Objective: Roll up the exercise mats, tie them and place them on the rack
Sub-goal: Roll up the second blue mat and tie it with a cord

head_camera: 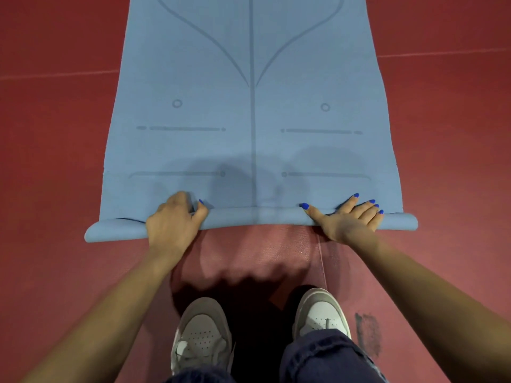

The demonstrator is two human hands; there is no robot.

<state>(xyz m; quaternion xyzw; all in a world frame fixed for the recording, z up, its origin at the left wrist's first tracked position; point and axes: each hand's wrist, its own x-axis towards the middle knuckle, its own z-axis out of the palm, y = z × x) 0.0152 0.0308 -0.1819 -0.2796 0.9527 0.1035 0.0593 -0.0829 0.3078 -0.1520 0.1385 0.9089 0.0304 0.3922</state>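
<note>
Sneakers [203, 334], grey and white, stand nearest the camera on the red floor [55, 161], with dark denim trouser legs [326, 357] above them and a black smudge [369, 334] on the floor just to their right. A thin pale seam runs along the floor between the right shoe and the mat.

Just ahead of the feet lies the blue exercise mat [251, 120]. Its near end is curled into a slim roll [257, 218] whose long axis runs left to right across the view, while the flat remainder stretches straight away from the person, its long axis pointing toward the top of the frame. The left hand [172, 217] sits on the roll left of centre, fingers curled over the top of it and thumb pressed against its front. The right hand [349, 218] rests right of centre, fingers spread wide and nearly straight over the roll (blue-painted nails showing), thumb stretched inward along it.

Farther off, printed alignment marks cross the flat part: short bars, two small rings, a centre line and curved lines meeting it.
</note>
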